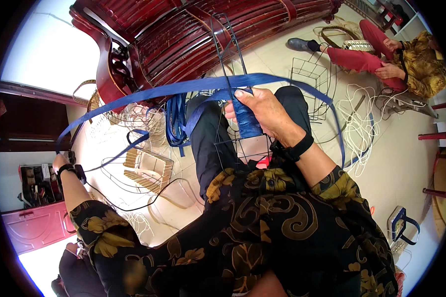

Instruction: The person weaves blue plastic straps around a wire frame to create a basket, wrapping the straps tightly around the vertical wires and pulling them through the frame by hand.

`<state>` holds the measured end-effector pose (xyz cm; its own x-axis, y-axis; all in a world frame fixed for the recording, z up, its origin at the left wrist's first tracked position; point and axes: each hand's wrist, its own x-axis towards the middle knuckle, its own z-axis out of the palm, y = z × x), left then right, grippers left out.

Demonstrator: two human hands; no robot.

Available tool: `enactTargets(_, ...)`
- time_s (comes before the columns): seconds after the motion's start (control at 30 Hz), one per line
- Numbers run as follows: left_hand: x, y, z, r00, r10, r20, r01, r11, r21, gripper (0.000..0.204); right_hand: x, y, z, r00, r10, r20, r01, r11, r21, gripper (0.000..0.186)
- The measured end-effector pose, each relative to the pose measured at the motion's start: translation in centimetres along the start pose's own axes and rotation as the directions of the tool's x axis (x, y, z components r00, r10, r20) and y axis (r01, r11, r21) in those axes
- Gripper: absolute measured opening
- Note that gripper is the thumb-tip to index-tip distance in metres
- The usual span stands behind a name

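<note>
My right hand [262,111] grips a black wire frame [228,39] between my knees, its thumb pressed on the blue flat strip [249,123] wound round part of it. A long loop of blue strip [173,88] arches from the frame out to the far left and down on the right. My left hand [61,161] is out at the far left with fingers closed on that strip, partly hidden at the wrist by a black band. Coiled blue strips [176,126] hang beside my left leg.
A dark red wooden bench [193,44] stands ahead. A seated person in red trousers [357,64] is at upper right, another person [74,267] at lower left. Around lie wire frames [307,79], white cord [357,123], a slatted basket [146,168] and a small bag [399,222].
</note>
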<state>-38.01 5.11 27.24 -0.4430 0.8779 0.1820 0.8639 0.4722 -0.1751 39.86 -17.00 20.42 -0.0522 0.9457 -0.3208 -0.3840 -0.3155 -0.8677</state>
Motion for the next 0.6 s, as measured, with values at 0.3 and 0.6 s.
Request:
enactTargets(0.3,-23.5,40.3,-11.0,0.463,0.883,-0.073,-0.374,0.120,-0.920,0.066,-0.1,-0.2,0.0,0.999,0.004,-0.052,-0.002,0.999,0.034,0.025)
enactTargets(0.6,-33.5,50.1,-13.2,-0.065,0.997,-0.042,-0.219,-0.056,-0.974,0.018,-0.1,0.0,-0.6,0.997,0.006,-0.077,-0.004,1.000,0.026,0.026)
